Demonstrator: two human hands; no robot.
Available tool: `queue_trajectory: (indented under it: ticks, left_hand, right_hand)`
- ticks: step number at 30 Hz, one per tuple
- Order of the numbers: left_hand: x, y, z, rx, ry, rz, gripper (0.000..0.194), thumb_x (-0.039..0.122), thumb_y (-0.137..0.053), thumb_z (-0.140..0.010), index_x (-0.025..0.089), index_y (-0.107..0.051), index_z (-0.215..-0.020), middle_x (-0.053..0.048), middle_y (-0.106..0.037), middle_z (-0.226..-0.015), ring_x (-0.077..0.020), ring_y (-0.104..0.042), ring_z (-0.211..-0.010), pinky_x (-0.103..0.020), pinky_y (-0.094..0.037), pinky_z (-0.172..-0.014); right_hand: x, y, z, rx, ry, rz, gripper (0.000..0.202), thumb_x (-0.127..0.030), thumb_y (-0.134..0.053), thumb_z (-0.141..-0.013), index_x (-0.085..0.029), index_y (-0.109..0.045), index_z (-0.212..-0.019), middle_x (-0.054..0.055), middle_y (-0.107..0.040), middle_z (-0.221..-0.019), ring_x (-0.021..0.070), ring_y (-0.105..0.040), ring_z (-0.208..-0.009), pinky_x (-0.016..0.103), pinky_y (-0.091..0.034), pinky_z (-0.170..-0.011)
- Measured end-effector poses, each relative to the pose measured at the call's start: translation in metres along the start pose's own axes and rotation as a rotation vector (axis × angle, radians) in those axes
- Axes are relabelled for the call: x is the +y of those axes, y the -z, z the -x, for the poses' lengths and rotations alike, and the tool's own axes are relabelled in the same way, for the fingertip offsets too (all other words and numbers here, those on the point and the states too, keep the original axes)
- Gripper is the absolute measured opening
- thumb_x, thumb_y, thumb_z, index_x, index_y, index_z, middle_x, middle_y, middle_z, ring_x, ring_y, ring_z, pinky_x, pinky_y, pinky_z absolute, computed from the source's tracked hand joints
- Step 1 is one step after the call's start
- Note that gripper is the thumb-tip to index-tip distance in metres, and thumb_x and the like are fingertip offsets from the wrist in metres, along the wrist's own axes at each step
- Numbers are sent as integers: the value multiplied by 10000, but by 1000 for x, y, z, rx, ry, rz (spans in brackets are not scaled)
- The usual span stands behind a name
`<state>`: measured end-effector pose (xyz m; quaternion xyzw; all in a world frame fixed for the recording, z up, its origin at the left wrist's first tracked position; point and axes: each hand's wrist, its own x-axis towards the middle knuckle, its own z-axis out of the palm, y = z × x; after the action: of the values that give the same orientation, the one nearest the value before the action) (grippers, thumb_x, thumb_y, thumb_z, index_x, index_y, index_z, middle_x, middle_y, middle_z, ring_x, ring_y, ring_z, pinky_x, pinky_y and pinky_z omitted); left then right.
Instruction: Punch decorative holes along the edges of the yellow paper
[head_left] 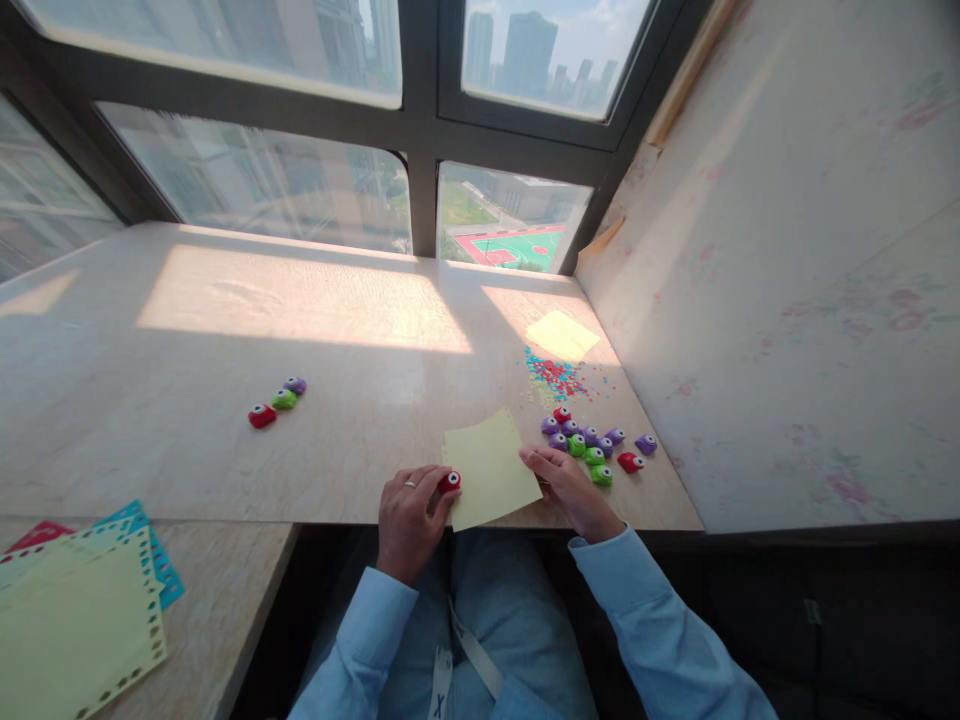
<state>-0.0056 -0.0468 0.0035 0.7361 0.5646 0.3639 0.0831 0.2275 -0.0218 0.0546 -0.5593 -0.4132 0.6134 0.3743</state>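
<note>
Broadly, a dark-framed window (pixel 423 125) fills the far side, with a pale, flower-patterned wall (pixel 810 260) rising at the right and a stone-look bench (pixel 360 450) running beneath, sunlit patches across it. On its nearer left-hand part lies an untidy pile of punched sheets (pixel 75 630) — pale yellow on top, blue and red beneath, holes along the edges.

A pale yellow sheet (pixel 491 470) sits between the two hands at the front edge of the bench; another pale sheet (pixel 562 335) lies well beyond it, near the wall. The right hand (pixel 574 490) has its fingers pinching the first sheet's right edge. The left hand (pixel 409 515) pinches a red punch (pixel 451 482) between thumb and fingers at the sheet's left edge — whether the paper sits in its slot, I cannot tell.

Purple, green and red punches (pixel 576 446) cluster just right of the sheet, and three more punches (pixel 284 400) stand in a row well to the left. Smallest of all, blue, red and yellowish confetti (pixel 556 376) is scattered between the cluster and the far sheet.
</note>
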Motion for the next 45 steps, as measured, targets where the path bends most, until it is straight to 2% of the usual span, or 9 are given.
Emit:
queue_trajectory:
  ticks: [3, 9, 15, 23, 30, 45]
  left_hand:
    - [0, 0, 0, 7, 11, 20, 176, 318, -629, -869, 225, -688, -1007, -67, -731, -1009, -254, -621, -918, -424, -473, -839]
    - [-3, 2, 0, 18, 47, 81, 190, 336, -627, -873, 221, -687, -1012, -64, -727, -995, -241, -632, -926, -410, -493, -840]
    - [-5, 4, -2, 15, 96, 129, 197, 320, -628, -864, 211, -688, -1017, -62, -729, -1001, -230, -641, -928, -391, -512, -834]
    - [-7, 0, -5, 1, 178, 120, 249, 253, -600, -847, 231, -704, -1072, -59, -741, -977, -233, -653, -898, -395, -544, -806]
    - [-5, 1, -7, -7, 197, 115, 274, 233, -598, -838, 244, -707, -1089, -55, -738, -930, -231, -655, -863, -389, -553, -787]
    - [-4, 2, -7, -21, 186, 114, 291, 238, -582, -853, 246, -701, -1118, -59, -742, -965, -226, -653, -868, -379, -553, -780]
  right_hand:
    - [-4, 8, -5, 30, 51, 141, 421, -573, -671, -755, -163, -720, -839, 21, -691, -686, 142, -584, -557, 234, -423, -465]
    - [1, 19, -11, 136, 47, 410, 294, -431, -663, -737, -168, -749, -834, 53, -741, -735, 210, -657, -614, 273, -467, -466]
    - [8, 34, 0, 258, 154, 351, 362, -466, -650, -740, -147, -736, -889, 96, -758, -878, 248, -681, -778, 340, -523, -657]
    - [20, 33, 3, 262, 144, 297, 339, -475, -663, -745, -166, -732, -865, 80, -762, -882, 263, -685, -847, 361, -516, -749]
    - [21, 27, -1, 208, 152, 288, 330, -470, -638, -759, -170, -734, -857, 68, -761, -869, 259, -683, -820, 356, -519, -730]
    - [25, 30, -2, 209, 134, 254, 360, -485, -653, -761, -153, -728, -879, 71, -754, -865, 240, -674, -797, 330, -512, -700]
